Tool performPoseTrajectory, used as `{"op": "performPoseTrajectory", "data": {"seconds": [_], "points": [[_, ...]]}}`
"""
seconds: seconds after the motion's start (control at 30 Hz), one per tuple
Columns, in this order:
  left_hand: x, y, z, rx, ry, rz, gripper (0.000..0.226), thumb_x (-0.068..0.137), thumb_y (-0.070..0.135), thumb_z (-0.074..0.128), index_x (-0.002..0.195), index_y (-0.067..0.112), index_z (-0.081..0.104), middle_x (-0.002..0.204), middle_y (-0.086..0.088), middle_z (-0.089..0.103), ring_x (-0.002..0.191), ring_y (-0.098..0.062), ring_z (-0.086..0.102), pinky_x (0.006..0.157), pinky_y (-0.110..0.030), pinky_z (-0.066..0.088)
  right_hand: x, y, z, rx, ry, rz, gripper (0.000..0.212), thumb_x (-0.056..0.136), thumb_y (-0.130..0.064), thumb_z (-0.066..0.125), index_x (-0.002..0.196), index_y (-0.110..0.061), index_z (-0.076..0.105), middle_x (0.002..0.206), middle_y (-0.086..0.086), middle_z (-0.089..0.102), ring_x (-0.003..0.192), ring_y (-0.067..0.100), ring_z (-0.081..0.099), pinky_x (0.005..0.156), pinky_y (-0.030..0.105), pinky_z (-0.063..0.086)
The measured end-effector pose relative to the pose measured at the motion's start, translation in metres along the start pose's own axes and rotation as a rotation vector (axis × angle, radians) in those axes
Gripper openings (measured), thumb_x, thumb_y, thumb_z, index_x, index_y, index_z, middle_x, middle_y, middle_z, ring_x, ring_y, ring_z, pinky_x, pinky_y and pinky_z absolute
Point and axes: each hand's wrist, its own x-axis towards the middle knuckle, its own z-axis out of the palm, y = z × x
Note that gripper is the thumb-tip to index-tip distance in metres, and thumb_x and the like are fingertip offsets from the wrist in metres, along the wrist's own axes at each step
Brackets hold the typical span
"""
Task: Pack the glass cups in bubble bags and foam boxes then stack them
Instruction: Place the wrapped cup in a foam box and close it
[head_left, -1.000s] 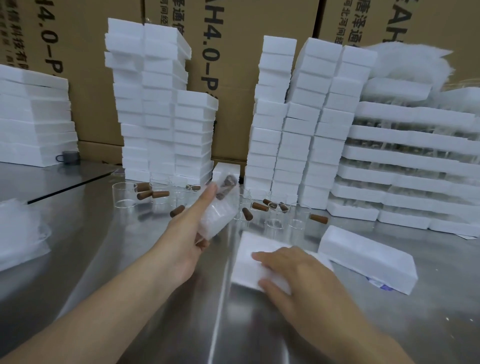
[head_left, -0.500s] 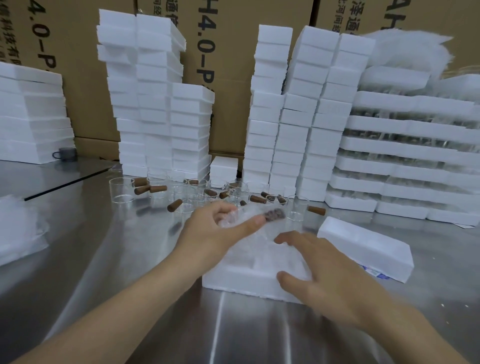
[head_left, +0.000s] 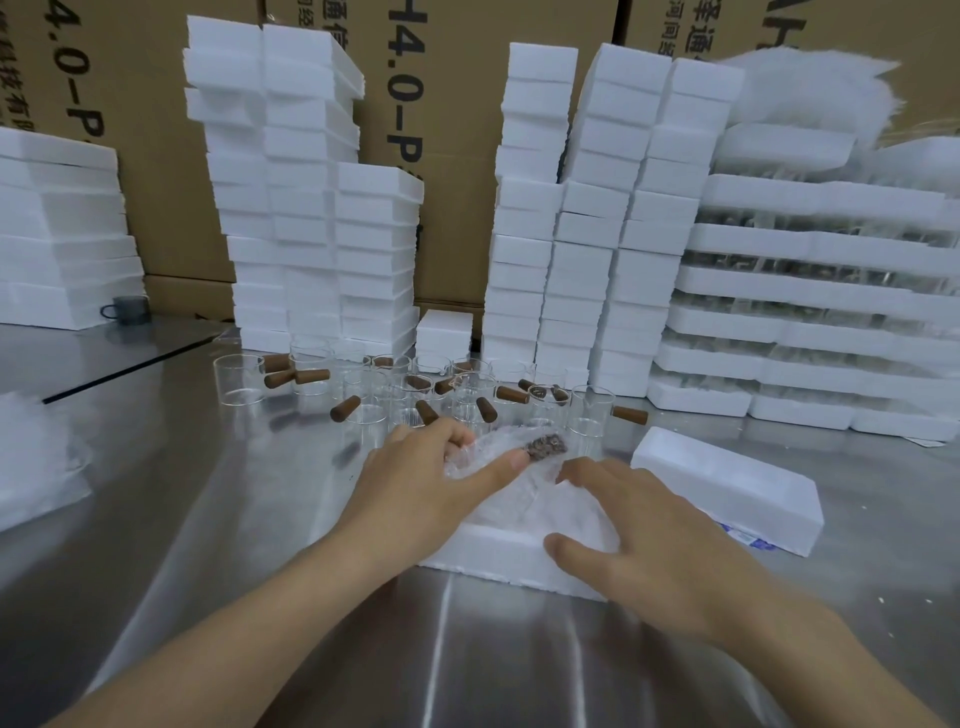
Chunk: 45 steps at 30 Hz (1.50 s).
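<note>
A glass cup wrapped in a bubble bag (head_left: 511, 454), its brown handle showing through, lies in the open white foam box (head_left: 488, 558) on the steel table. My left hand (head_left: 426, 483) grips the wrapped cup from the left, thumb across its front. My right hand (head_left: 639, 535) rests with spread fingers on the box's right side, thumb on its front rim. Several bare glass cups with brown wooden handles (head_left: 415, 395) stand behind the box. A foam lid (head_left: 727, 488) lies to the right.
Tall stacks of white foam boxes (head_left: 311, 208) (head_left: 597, 218) stand behind the cups, foam trays of glassware (head_left: 810, 322) at the right. A pile of bubble bags (head_left: 31, 457) lies at the left edge. Cardboard cartons (head_left: 457, 130) form the back wall.
My left hand has brought the wrapped cup down from mid-air into the foam box. The box has slid slightly left, and my right hand has moved to its right side.
</note>
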Motion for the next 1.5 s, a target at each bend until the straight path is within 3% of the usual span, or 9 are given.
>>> {"op": "performPoseTrajectory", "data": {"seconds": [0.17,0.43,0.6,0.77,0.83,0.93,1.1,1.33,1.5], "points": [[0.003,0.0,-0.007,0.059,-0.037,0.026,0.085,0.048,0.117,0.032,0.093,0.05,0.059,0.108,0.018,0.063,0.112,-0.002,0.051,0.084,-0.027,0.042,0.001,0.003,0.001,0.017,0.008,-0.001,0.057,0.084,-0.077,0.041,0.136,-0.058,0.027,0.141,-0.035,0.04,0.13,0.001,0.038,0.104,0.032,0.036],[0.01,0.001,-0.028,-0.048,-0.179,-0.02,0.109,0.056,0.106,0.055,0.085,0.002,0.06,0.075,0.003,0.042,0.068,-0.011,0.041,0.07,-0.034,0.032,0.003,0.005,0.004,0.028,0.028,-0.007,0.057,0.086,-0.075,0.045,0.138,-0.056,0.031,0.14,-0.035,0.041,0.131,0.0,0.038,0.104,0.032,0.035],[0.008,0.005,-0.039,-0.023,-0.254,-0.013,0.088,0.065,0.1,0.059,0.072,0.014,0.041,0.072,0.0,0.028,0.061,-0.013,0.029,0.066,-0.038,0.021,0.004,0.006,0.005,0.032,0.025,-0.007,0.055,0.087,-0.075,0.046,0.138,-0.058,0.031,0.141,-0.036,0.04,0.13,0.0,0.038,0.102,0.031,0.035],[0.01,0.005,-0.04,0.051,-0.201,-0.026,0.082,0.069,0.096,0.063,0.073,0.015,0.053,0.072,-0.002,0.037,0.063,-0.017,0.041,0.065,-0.038,0.031,0.004,0.007,0.005,0.038,0.035,-0.011,0.058,0.086,-0.076,0.046,0.139,-0.057,0.032,0.14,-0.035,0.041,0.129,0.0,0.04,0.102,0.031,0.036],[0.01,0.003,-0.042,0.114,-0.166,-0.038,0.088,0.063,0.097,0.064,0.095,0.015,0.072,0.084,0.001,0.059,0.085,-0.023,0.066,0.077,-0.044,0.054,0.005,0.008,0.006,0.045,0.033,-0.013,0.058,0.085,-0.076,0.045,0.138,-0.057,0.031,0.14,-0.034,0.042,0.128,0.0,0.04,0.103,0.031,0.036],[0.007,0.004,-0.044,0.15,-0.132,-0.052,0.089,0.058,0.098,0.067,0.106,0.024,0.074,0.104,0.0,0.073,0.107,-0.022,0.07,0.095,-0.048,0.057,0.005,0.008,0.006,0.044,0.026,-0.026,0.06,0.083,-0.077,0.043,0.138,-0.057,0.032,0.141,-0.033,0.043,0.129,0.001,0.041,0.106,0.032,0.037],[0.003,0.008,-0.037,0.234,-0.025,-0.053,0.077,0.058,0.097,0.07,0.107,0.037,0.067,0.099,0.019,0.066,0.094,-0.001,0.062,0.083,-0.039,0.058,0.006,0.009,0.008,0.051,0.036,-0.041,0.064,0.079,-0.08,0.039,0.138,-0.057,0.032,0.142,-0.033,0.042,0.13,0.002,0.04,0.104,0.031,0.037],[0.0,0.013,-0.027,0.379,0.028,0.026,0.078,0.056,0.095,0.066,0.11,0.04,0.07,0.107,0.024,0.061,0.099,-0.005,0.059,0.073,-0.031,0.045,0.004,0.004,0.01,0.083,0.058,-0.066,0.064,0.089,-0.068,0.049,0.141,-0.072,0.012,0.135,-0.022,0.051,0.126,0.008,0.044,0.097,0.031,0.035],[0.001,0.016,-0.032,0.382,-0.001,0.021,0.075,0.054,0.093,0.071,0.104,0.038,0.078,0.092,0.03,0.058,0.093,0.0,0.06,0.073,-0.031,0.051,0.003,-0.001,0.011,0.083,0.058,-0.1,0.059,0.086,-0.069,0.042,0.141,-0.072,0.022,0.139,-0.026,0.051,0.128,0.007,0.046,0.109,0.036,0.038]]}}
